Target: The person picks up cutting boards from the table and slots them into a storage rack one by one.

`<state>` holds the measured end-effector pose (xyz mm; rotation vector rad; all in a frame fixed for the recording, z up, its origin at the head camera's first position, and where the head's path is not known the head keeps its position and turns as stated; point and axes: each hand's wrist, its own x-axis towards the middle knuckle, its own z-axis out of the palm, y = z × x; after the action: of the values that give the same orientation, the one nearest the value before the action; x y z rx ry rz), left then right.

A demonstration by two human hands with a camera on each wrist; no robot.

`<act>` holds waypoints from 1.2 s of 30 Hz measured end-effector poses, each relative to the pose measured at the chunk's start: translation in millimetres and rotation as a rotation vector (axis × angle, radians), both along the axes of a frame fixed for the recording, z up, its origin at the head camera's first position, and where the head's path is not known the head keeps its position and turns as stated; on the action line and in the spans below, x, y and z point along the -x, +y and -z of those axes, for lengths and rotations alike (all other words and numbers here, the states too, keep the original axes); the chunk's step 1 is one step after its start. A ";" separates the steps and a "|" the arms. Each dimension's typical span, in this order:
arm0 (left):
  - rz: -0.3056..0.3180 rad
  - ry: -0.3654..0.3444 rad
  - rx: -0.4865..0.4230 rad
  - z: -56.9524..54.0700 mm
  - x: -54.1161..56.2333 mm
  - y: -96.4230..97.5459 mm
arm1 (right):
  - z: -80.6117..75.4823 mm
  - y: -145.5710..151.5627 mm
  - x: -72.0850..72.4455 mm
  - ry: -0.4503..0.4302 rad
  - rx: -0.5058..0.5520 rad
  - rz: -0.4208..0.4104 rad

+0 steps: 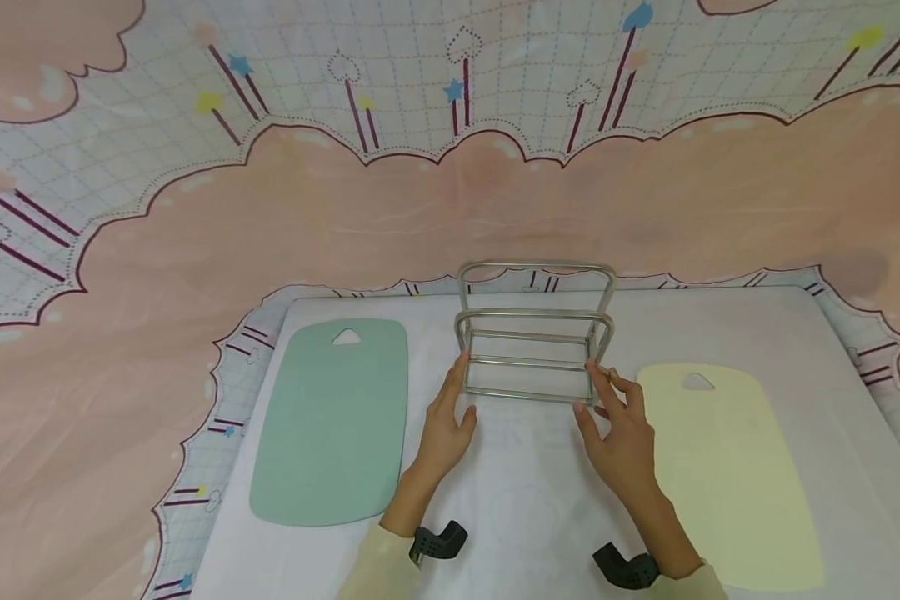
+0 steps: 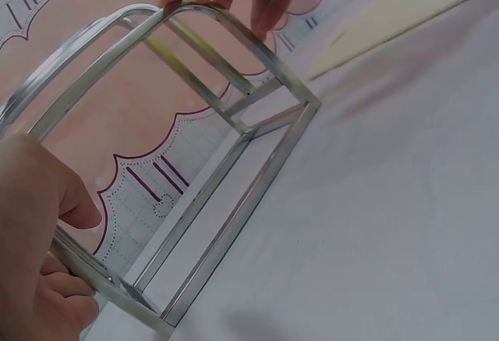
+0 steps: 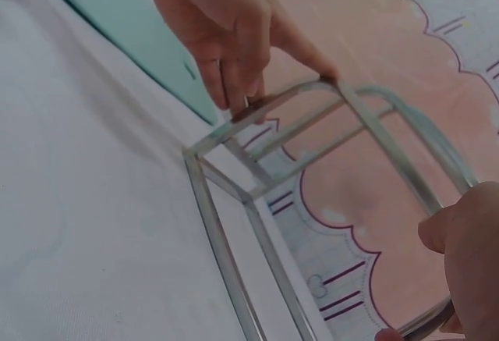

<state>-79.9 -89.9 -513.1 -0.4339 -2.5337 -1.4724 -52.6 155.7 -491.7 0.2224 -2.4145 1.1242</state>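
A silvery metal wire rack point(image 1: 534, 314) with two rounded upright frames stands on the white tabletop in the head view. My left hand point(image 1: 444, 433) holds its left side, with the index finger reaching up along the frame. On the opposite side, my right hand point(image 1: 624, 442) grips the rack near its front corner. In the left wrist view, a side bar of the rack point(image 2: 257, 177) runs between the left thumb and the other fingers. The right wrist view shows the right thumb at a bar of the rack point(image 3: 398, 161), with part of that hand out of frame.
A green cutting board point(image 1: 330, 425) lies flat left of the rack, close to the left forearm. To the right lies a pale yellow cutting board point(image 1: 727, 467), partly behind the right forearm. Patterned pink and white cloth point(image 1: 390, 208) rises behind the white tabletop point(image 1: 525, 500).
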 end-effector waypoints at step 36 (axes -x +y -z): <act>-0.255 0.009 -0.145 -31.7 -20.6 -96.4 | -20.9 -68.9 -34.0 -0.279 0.420 -0.221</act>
<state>-59.3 -186.2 -481.4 -0.0904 -2.3496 -1.5357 -18.6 86.9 -470.8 0.2076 -2.3528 1.8372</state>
